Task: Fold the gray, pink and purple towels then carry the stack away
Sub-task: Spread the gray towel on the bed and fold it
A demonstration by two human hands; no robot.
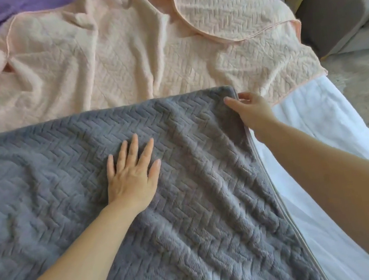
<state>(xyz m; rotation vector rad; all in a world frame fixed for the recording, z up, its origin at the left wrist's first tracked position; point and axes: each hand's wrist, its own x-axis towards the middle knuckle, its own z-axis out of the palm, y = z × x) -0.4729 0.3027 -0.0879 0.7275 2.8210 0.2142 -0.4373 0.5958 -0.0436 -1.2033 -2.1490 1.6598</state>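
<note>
The left hand (pixel 130 178) lies flat, fingers apart, anchoring the gray herringbone plush towel (pixel 199 208) while the right hand (pixel 253 112) pinches its far corner to square it.

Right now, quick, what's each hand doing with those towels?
Left hand: open, pressed flat on the gray towel, holding nothing.
Right hand: closed, pinching the gray towel's far right corner.

Bright, soft, even daylight; faint shadows, wide-angle bending at edges
</note>
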